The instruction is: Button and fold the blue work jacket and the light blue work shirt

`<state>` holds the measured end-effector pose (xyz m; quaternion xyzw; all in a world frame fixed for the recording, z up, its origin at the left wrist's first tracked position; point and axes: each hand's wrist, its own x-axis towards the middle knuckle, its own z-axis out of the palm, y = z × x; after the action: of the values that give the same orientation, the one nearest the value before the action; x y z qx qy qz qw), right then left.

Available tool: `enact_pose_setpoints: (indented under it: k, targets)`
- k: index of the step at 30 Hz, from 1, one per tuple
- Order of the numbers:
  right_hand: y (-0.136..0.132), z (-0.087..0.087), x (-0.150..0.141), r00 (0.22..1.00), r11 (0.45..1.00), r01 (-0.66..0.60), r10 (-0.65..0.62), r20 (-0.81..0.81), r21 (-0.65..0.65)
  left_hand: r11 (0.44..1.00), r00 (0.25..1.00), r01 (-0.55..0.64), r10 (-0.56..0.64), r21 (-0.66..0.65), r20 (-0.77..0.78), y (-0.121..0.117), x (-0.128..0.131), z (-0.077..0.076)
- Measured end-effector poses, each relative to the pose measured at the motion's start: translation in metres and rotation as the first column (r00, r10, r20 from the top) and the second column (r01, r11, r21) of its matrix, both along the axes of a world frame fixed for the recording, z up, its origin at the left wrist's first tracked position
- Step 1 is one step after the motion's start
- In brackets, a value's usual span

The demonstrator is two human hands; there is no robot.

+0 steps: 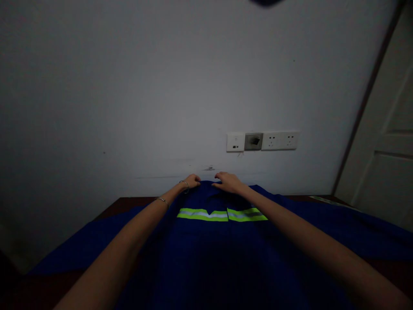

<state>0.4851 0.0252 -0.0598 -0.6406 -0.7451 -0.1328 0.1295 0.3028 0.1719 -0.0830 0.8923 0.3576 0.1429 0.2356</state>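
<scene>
A dark blue work jacket (206,254) with a yellow-green and silver reflective band (222,214) lies spread out on a dark table (129,201). Both my arms reach across it to its far end, by the collar. My left hand (192,181) has its fingers curled onto the fabric at the collar's left side; thin bracelets sit on that wrist. My right hand (227,181) rests on the collar's right side with fingers bent down and pressed on the cloth. The fingertips of both hands are partly hidden by the fabric.
A pale wall stands right behind the table's far edge, with a row of white sockets and a grey switch plate (263,141). A white panelled door (383,142) is at the right. The room is dim.
</scene>
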Motion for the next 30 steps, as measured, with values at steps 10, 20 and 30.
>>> enact_pose_setpoints:
  k: [10,20,30]
  targets:
    - [0.024,0.014,0.002,0.989,0.979,0.117,-0.099,0.108,-0.167,0.997,0.989,-0.036,0.045,0.062,-0.14,0.009,-0.038,-0.007]
    - [0.032,0.015,0.0,0.976,0.971,0.19,-0.172,0.132,-0.141,0.967,0.94,-0.25,0.228,-0.057,-0.255,0.027,-0.105,-0.008]
    - [0.032,0.014,-0.002,0.967,0.96,0.244,-0.229,0.116,-0.136,0.667,0.93,-0.264,0.368,-0.697,0.0,0.004,-0.146,0.0]
